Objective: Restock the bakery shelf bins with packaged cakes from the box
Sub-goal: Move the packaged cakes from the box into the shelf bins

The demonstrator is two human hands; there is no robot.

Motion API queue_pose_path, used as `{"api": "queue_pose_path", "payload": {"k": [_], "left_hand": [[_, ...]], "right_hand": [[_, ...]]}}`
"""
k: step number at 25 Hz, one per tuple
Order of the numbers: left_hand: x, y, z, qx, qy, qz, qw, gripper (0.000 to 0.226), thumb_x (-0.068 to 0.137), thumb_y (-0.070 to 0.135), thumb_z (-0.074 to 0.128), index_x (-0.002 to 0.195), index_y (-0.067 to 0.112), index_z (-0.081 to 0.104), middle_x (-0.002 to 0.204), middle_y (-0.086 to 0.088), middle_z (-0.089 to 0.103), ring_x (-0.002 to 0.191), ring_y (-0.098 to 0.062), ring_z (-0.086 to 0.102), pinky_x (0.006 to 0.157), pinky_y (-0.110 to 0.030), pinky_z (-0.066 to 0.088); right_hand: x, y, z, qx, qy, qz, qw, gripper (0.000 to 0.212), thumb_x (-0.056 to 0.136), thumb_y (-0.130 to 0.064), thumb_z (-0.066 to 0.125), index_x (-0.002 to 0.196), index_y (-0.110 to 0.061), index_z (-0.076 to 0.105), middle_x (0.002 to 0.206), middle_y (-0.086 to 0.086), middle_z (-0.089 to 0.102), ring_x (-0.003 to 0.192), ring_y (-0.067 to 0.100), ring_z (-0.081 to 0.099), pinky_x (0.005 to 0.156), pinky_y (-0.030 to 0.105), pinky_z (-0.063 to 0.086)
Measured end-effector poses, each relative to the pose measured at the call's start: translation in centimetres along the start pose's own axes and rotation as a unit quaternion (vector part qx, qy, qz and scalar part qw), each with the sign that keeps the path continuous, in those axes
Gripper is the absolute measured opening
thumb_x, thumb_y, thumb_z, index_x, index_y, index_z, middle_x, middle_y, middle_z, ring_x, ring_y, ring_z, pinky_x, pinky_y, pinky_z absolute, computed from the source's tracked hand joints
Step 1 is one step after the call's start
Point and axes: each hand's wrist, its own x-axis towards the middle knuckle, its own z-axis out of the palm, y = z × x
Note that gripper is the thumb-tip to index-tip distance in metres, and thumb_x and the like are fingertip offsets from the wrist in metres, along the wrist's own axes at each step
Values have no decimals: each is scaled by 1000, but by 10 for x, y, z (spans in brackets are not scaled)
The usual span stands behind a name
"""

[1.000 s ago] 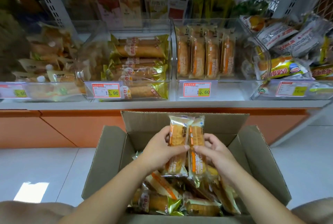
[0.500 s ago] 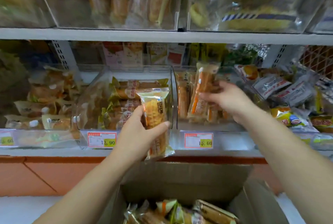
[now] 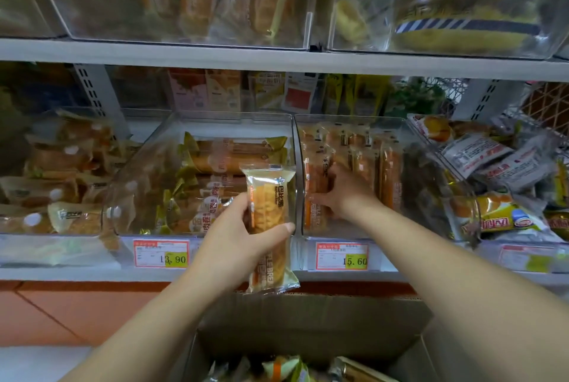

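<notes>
White shop shelving [image 3: 277,57] fills the view, its boards lined with clear plastic bins of wrapped bakery goods. Fingers [image 3: 246,201] of the left hand [image 3: 237,240] are curled round one side of a packaged cake [image 3: 269,215], with the thumb pressed on the other edge, so the packet is gripped about its middle. It stands upright in the air in front of the divide between two bins, its lower end hanging past the shelf's front edge, above the far flap of the box [image 3: 308,320].

The right hand [image 3: 345,194] is down inside the right-hand bin [image 3: 351,119], the one with the 15.60 label [image 3: 341,255]. Its fingers [image 3: 317,197] reach left onto the orange-striped cakes [image 3: 388,172] standing on end there, near the bin's left wall. Seen through the plastic, I cannot tell whether they pinch a packet or only press against it.

Just to the left is the middle bin [image 3: 228,115], with the 13.90 label [image 3: 160,253], stacked with long green-ended rolls [image 3: 234,160] lying crosswise. Further right, white and yellow packets [image 3: 492,160] lie heaped. Below both forearms the open cardboard box holds more wrapped cakes [image 3: 286,369] at the picture's lower edge. An orange panel [image 3: 77,311] runs under the shelf.
</notes>
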Motion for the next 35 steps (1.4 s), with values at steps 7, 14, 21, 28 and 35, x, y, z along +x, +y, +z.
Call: {"api": "queue_pose_path", "payload": {"k": [7, 14, 21, 28, 35], "left_hand": [[-9, 8, 2, -1, 9, 0, 1000, 37, 79, 42, 74, 104, 47, 47, 106, 22, 61, 93, 6, 58, 68, -10, 44], [-11, 26, 8, -19, 69, 71, 995, 35, 75, 55, 70, 103, 51, 49, 118, 13, 55, 106, -4, 56, 85, -25, 51], [-1, 47, 17, 7, 51, 122, 991, 57, 78, 59, 64, 131, 47, 48, 131, 16, 55, 117, -2, 55, 93, -26, 49], [14, 15, 14, 315, -17, 142, 938, 75, 93, 55, 48, 154, 35, 8, 160, 16, 19, 144, -1, 23, 113, -22, 24], [20, 3, 20, 309, -30, 130, 941, 75, 94, 52, 48, 154, 38, 6, 159, 13, 25, 143, -5, 29, 111, -26, 33]], "right_hand": [[-14, -6, -20, 1, -57, 18, 998, 51, 83, -47, 69, 123, -24, 48, 113, 0, 62, 85, 18, 64, 68, 31, 55], [-118, -27, -65, 223, -105, -130, 960, 34, 88, -25, 65, 118, -39, 57, 103, -12, 68, 92, 1, 65, 83, 25, 56], [-122, -27, -61, 253, -36, -123, 959, 41, 77, -29, 78, 112, -35, 58, 98, -14, 69, 91, 2, 65, 78, 20, 53], [-33, 40, -65, 96, -55, 89, 990, 58, 69, -28, 85, 119, -15, 58, 108, 2, 69, 89, 15, 65, 75, 30, 55], [-10, 33, -31, 43, -39, 31, 998, 55, 77, -23, 78, 125, -24, 51, 120, -4, 61, 112, 20, 58, 97, 37, 46]]}}
